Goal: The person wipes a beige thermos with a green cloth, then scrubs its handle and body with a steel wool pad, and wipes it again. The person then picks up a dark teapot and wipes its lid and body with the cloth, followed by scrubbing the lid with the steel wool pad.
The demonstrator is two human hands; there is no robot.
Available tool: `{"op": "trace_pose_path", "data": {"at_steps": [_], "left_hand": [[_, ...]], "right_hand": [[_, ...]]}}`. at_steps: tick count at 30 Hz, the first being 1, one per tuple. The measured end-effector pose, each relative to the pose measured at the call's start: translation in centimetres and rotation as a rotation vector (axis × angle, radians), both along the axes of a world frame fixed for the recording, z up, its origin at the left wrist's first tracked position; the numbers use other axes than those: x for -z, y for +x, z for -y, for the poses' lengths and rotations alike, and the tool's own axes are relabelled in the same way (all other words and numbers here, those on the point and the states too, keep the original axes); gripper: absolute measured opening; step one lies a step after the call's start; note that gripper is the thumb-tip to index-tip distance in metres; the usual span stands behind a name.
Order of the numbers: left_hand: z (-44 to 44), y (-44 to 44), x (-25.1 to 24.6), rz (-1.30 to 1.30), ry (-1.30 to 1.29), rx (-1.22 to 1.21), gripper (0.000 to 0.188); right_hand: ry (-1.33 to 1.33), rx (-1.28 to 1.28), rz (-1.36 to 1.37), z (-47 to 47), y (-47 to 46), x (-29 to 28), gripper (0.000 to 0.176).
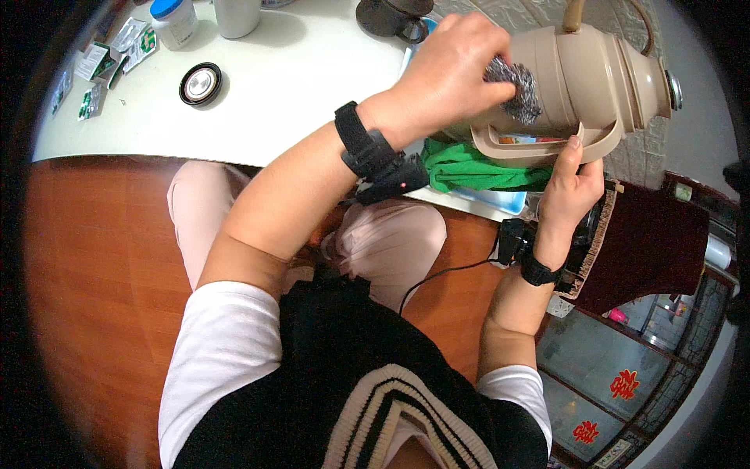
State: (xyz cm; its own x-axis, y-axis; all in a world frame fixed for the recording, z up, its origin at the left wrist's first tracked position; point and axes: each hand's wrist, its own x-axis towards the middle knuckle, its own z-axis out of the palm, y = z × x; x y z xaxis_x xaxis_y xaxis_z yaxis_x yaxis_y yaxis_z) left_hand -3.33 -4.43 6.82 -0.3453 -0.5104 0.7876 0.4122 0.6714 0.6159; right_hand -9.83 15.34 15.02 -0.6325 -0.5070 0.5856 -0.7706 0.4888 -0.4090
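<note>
A beige thermos flask (592, 76) lies sideways in the air or on its support, which I cannot tell, with its neck and silvery mouth to the right. My left hand (454, 73) pinches a grey metal scouring pad (521, 94) against the flask's body. Around the beige side handle (606, 138) on the near side, my right hand (571, 187) is closed, thumb on top. A bunched green cloth (469, 167) sits just beneath the flask, above a blue-and-white tray (504, 200). The flask's base is hidden behind my left hand.
On the white table (281, 94) are a black round lid (200, 85), a blue-capped white bottle (176, 26), a white cup-like container (237, 16), blister packs and packets (96, 61), and a dark mug (392, 17). A black cable (445, 271) hangs near my right forearm.
</note>
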Motion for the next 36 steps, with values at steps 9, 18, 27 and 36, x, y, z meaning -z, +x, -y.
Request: {"op": "trace_pose_path", "data": {"at_steps": [9, 18, 27, 36], "left_hand": [[-3.9, -1.3, -3.7, 0.058, -0.322, -0.228, 0.042], [-4.7, -2.0, -4.2, 0.102, -0.175, -0.131, 0.056], [2.1, -0.9, 2.1, 0.283, 0.183, -0.041, 0.04], [6.5, 4.8, 5.9, 0.549, 0.128, -0.124, 0.036]], "right_hand": [[0.054, -0.047, -0.042, -0.6, 0.7, 0.1, 0.03], [0.096, -0.009, -0.114, -0.1, 0.8, -0.7, 0.023], [0.018, -0.048, -0.065, -0.1, 0.9, -0.2, 0.027], [-0.606, -0.087, 0.643, -3.1, -0.9, 2.8, 0.042]]}}
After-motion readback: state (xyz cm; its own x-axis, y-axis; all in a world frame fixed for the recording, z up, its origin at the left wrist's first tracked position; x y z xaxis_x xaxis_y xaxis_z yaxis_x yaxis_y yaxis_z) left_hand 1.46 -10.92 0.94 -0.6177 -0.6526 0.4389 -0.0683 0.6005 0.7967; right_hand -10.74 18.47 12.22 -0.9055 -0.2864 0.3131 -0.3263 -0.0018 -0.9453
